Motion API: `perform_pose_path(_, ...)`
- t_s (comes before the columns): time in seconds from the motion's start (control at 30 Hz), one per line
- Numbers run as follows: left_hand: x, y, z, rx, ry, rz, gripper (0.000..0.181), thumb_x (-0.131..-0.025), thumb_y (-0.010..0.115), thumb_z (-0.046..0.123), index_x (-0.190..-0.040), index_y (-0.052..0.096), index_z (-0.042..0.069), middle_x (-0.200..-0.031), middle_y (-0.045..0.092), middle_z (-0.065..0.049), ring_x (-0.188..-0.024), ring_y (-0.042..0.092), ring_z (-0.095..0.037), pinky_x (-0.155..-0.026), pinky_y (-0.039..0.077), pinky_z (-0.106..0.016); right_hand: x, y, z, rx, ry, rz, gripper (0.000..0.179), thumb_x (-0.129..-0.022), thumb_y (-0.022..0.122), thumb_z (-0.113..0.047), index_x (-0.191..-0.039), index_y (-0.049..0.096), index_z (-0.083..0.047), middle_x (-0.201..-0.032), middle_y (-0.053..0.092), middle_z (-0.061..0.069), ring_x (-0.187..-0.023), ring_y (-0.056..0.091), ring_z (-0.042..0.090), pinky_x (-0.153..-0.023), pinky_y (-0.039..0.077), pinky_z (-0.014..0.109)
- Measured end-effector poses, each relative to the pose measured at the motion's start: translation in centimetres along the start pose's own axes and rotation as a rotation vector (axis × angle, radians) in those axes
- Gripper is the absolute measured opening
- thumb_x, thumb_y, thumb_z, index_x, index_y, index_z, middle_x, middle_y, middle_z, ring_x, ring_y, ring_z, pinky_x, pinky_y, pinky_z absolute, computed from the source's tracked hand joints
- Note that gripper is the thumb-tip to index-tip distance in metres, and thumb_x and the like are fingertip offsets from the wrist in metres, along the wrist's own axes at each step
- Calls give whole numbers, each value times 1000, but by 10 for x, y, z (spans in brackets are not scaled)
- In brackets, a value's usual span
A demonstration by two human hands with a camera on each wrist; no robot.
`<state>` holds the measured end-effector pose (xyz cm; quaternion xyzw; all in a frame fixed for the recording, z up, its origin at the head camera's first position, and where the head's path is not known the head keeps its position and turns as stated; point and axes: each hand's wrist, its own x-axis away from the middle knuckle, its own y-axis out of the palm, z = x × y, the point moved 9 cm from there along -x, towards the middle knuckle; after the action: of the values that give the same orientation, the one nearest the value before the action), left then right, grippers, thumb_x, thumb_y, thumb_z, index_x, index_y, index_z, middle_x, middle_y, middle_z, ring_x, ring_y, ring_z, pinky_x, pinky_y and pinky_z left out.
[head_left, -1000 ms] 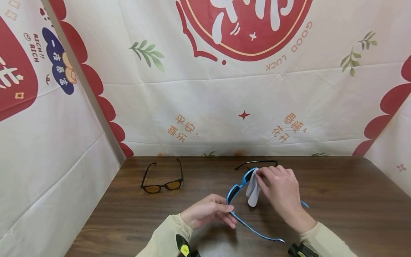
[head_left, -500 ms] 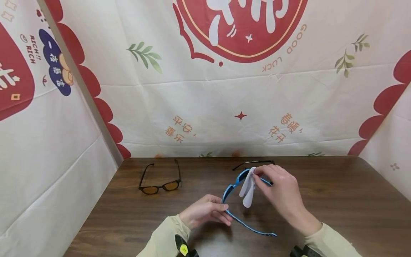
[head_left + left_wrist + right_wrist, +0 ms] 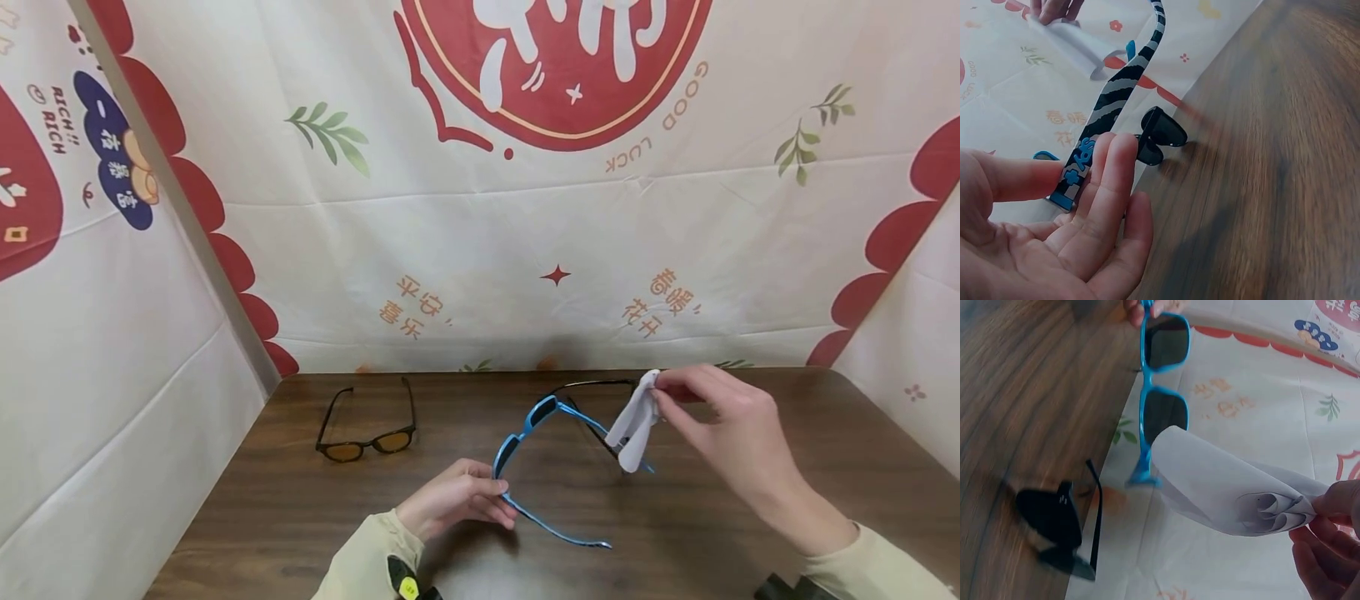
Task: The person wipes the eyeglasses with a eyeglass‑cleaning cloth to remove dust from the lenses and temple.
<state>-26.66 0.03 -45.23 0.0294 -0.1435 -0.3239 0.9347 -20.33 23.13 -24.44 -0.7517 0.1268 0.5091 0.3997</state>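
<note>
Blue-framed sunglasses [image 3: 517, 437] with dark lenses are held above the table by my left hand [image 3: 457, 500]. Its thumb and fingers pinch them at the hinge end of one temple; that temple [image 3: 1116, 94] shows black and grey zebra stripes in the left wrist view. To the right, my right hand [image 3: 735, 433] pinches one end of a white cloth [image 3: 636, 423], which hangs folded below the fingertips. In the head view the cloth overlaps the far temple of the sunglasses. The right wrist view shows the cloth [image 3: 1222, 481] in front of the lower end of the blue frame.
Glasses with amber lenses [image 3: 367, 446] lie on the left of the brown wooden table [image 3: 300, 517], temples pointing back. Black sunglasses [image 3: 1054, 519] rest near the back edge, partly covered by the cloth in the head view. A printed fabric backdrop [image 3: 450, 242] rises behind the table.
My right hand has drawn the cloth away from the blue sunglasses' lenses, to the right. The left hand still holds the sunglasses, a little further left in view, as the head view shifts slightly.
</note>
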Motion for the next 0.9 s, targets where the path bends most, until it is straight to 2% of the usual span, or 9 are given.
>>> perform_pose_path(0.1, 3, -4, 0, 1, 1, 7, 13, -97, 53, 6, -88, 59, -1, -83, 70, -19, -70, 69, -18, -84, 52, -44, 0, -9, 6, 1, 33, -3, 45, -93, 55, -48, -87, 71, -6, -79, 66, 0, -77, 55, -4, -75, 41, 6)
perform_pose_path(0.2, 7, -7, 1, 4, 8, 14, 12, -96, 53, 6, -89, 59, -2, -83, 70, -19, -70, 69, -18, -84, 52, -43, 2, -14, 11, 5, 61, -19, 48, -93, 54, -51, -87, 71, -6, -79, 65, -2, -78, 54, -7, -75, 41, 5)
perform_pose_path(0.27, 10, -9, 3, 8, 14, 15, 12, -96, 53, 5, -90, 59, -2, -82, 70, -18, -70, 69, -18, -84, 52, -43, 4, -15, 14, -7, 65, -28, 32, -92, 65, -38, -88, 70, -6, -80, 65, -3, -79, 55, -8, -75, 43, 5)
perform_pose_path(0.33, 13, -10, 5, 12, 21, 15, 11, -96, 53, 5, -90, 59, -2, -81, 70, -16, -70, 69, -18, -85, 52, -44, 7, -13, 15, -16, 65, -45, 12, -85, 75, -16, -88, 70, -6, -81, 65, -3, -79, 55, -9, -74, 44, 6)
perform_pose_path(0.37, 14, -10, 7, 12, 28, 13, 11, -96, 53, 5, -90, 59, -2, -81, 70, -16, -70, 69, -18, -85, 52, -44, 9, -11, 16, -25, 64, -55, 9, -82, 76, -9, -88, 69, -6, -82, 65, -4, -79, 56, -9, -73, 45, 7)
perform_pose_path(0.47, 17, -10, 12, 15, 45, 11, 11, -95, 55, 7, -91, 59, -3, -81, 70, -15, -70, 69, -18, -85, 52, -44, 16, 0, 16, -72, 80, -103, 32, -66, 79, 14, -88, 68, -7, -83, 65, -3, -78, 58, -8, -68, 48, 9)
perform_pose_path(0.6, 20, -8, 17, 13, 60, 1, 12, -95, 56, 7, -91, 59, -4, -82, 70, -18, -70, 70, -18, -85, 52, -43, 27, 18, 14, -182, 99, -156, 45, -57, 77, 23, -88, 68, -8, -81, 65, -2, -71, 61, -3, -63, 50, 12)
perform_pose_path(0.77, 21, -4, 19, 3, 62, -15, 12, -95, 56, 6, -89, 59, -3, -84, 70, -22, -70, 70, -18, -84, 53, -42, 39, 35, 14, -280, 127, -184, 39, -64, 77, 19, -88, 66, -9, -81, 64, 1, -67, 63, 1, -61, 50, 13)
perform_pose_path(0.9, 22, -2, 19, -6, 58, -28, 11, -95, 56, 6, -85, 58, 0, -85, 69, -23, -70, 70, -17, -83, 53, -42, 42, 42, 16, -293, 159, -183, 39, -64, 76, 22, -87, 65, -8, -82, 63, 1, -67, 63, 3, -62, 51, 14)
